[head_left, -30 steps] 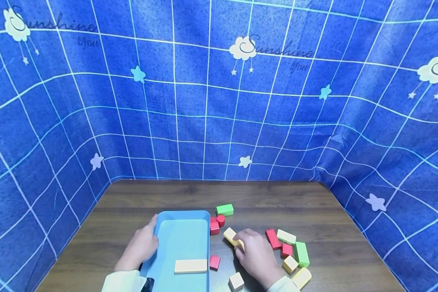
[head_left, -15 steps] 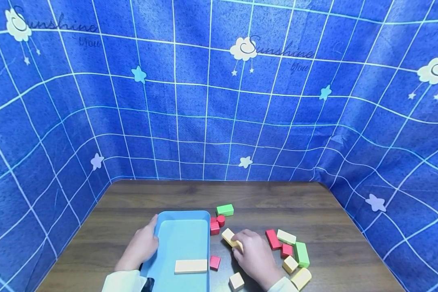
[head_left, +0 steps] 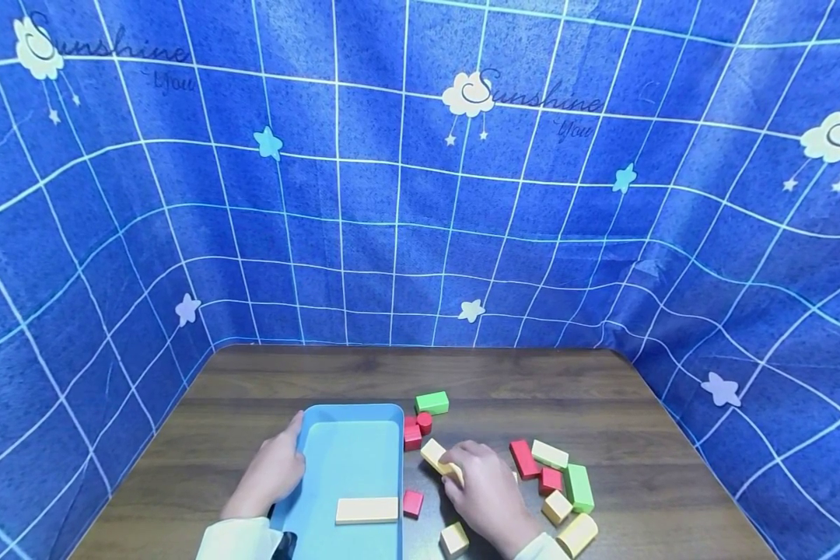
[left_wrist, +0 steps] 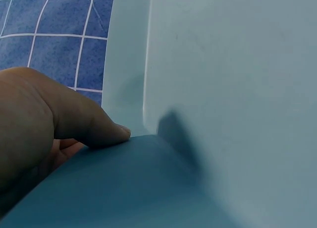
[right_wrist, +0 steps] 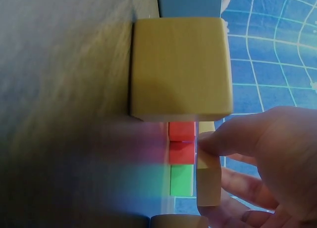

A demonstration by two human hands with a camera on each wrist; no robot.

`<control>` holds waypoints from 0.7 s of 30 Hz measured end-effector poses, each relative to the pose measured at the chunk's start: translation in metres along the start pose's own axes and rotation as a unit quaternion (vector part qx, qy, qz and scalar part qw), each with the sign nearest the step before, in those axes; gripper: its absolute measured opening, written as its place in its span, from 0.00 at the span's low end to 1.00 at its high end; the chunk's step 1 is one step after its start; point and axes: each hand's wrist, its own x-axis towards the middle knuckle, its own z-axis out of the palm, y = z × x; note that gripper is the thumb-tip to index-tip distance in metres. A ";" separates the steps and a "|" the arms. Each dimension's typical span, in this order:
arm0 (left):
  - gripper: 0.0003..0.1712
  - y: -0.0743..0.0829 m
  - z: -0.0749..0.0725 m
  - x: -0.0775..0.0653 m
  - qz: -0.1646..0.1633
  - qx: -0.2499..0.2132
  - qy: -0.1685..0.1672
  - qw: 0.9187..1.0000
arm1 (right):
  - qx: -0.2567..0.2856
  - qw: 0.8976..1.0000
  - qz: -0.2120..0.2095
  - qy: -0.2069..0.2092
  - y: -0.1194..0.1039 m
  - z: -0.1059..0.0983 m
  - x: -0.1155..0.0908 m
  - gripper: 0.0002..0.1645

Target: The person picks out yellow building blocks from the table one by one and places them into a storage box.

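My left hand [head_left: 269, 474] grips the left wall of a light blue tray [head_left: 343, 455]; in the left wrist view the thumb [left_wrist: 106, 129] lies over the tray's edge. Inside the tray, a long pale wooden plank [head_left: 366, 510] rests against the right wall. Right of the tray, my right hand [head_left: 486, 490] pinches a pale yellow wooden block [head_left: 434, 453] between thumb and fingers, low over the table. The fingers partly cover this block in the right wrist view. A wooden cube [head_left: 454, 540] stands nearer the person, large in the right wrist view.
Red blocks [head_left: 411, 437], a red cylinder [head_left: 424, 423] and a green block [head_left: 432, 403] lie along the tray's right side. One red cube [head_left: 412, 503] sits near the plank's end. Several red, green and wooden blocks [head_left: 549, 481] cluster right of my right hand. Blue grid cloth surrounds the wooden table.
My right hand has shifted slightly left with the pale yellow block. A bit of another pale piece now shows at its right side. The left hand and tray stay put.
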 end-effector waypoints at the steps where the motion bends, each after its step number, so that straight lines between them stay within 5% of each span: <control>1: 0.38 0.000 0.000 0.000 0.000 0.000 0.000 1.000 | 0.001 1.000 -0.001 0.000 0.000 0.000 0.000 0.14; 21: 0.39 0.002 -0.001 -0.002 0.003 -0.005 -0.001 1.000 | 0.019 0.997 -0.063 0.027 -0.005 0.005 0.002 0.13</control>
